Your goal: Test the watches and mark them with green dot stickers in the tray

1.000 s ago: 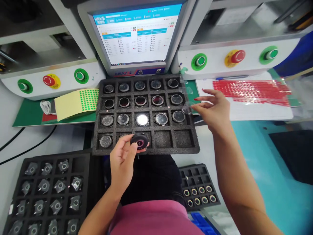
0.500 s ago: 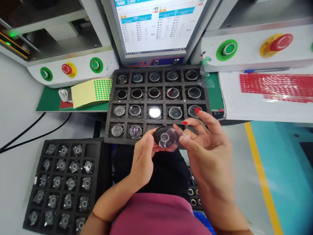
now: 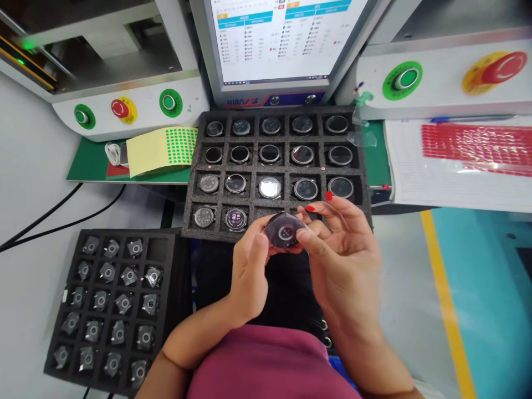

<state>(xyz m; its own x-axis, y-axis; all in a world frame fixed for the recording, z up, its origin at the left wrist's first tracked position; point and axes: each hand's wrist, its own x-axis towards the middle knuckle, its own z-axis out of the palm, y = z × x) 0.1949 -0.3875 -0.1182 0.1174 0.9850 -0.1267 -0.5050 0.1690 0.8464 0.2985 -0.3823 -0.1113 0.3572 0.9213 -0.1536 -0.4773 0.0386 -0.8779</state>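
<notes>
Watch case (image 3: 286,230) — pinched by both hands, below "HIRAYS" monitor (image 3: 282,39).

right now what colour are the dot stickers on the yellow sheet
Green, in neat rows on the sticker sheet; the head view shows it.

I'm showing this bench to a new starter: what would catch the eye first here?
Both hands, left hand and right hand, pinch a round watch body at centre, under clear film. Behind it lies a black foam tray of watch faces, below a lit monitor. Far right, a red stop button stands out.
</notes>
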